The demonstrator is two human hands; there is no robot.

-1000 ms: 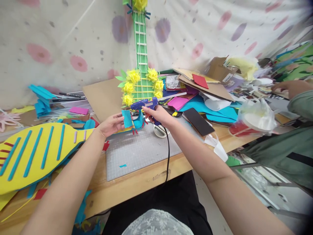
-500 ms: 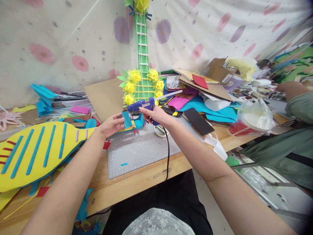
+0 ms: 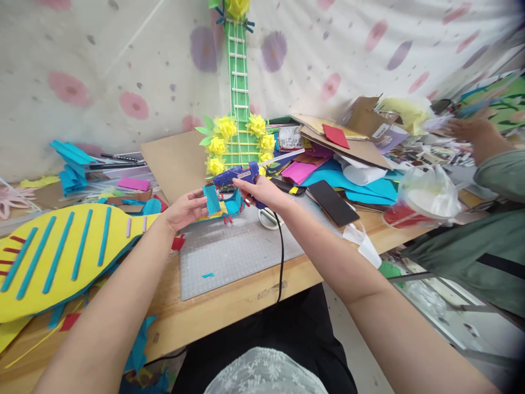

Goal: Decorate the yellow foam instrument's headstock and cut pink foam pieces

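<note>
My right hand (image 3: 259,191) is wrapped round a blue hot glue gun (image 3: 238,176), with a white glue stick (image 3: 285,157) jutting from its back. My left hand (image 3: 186,210) pinches a small blue paper piece (image 3: 212,200) just below the nozzle. Behind that piece lies the blue end of a yellow and blue paper guitar (image 3: 77,249), with small red pegs; its yellow body stretches to the left under my forearm. Whether the nozzle touches the blue piece I cannot tell.
A grey cutting mat (image 3: 221,268) lies on the wooden table. A green guitar with yellow flowers (image 3: 238,98) stands at the back. Right are a tape roll (image 3: 268,220), a phone (image 3: 332,202), coloured paper and a bagged tub (image 3: 422,202). A co-worker's hand (image 3: 471,128) reaches in far right.
My hands and the glue gun stay almost in place, with the blue piece shifted very slightly left. The co-worker's hand at the far right has moved left and up over the clutter.
</note>
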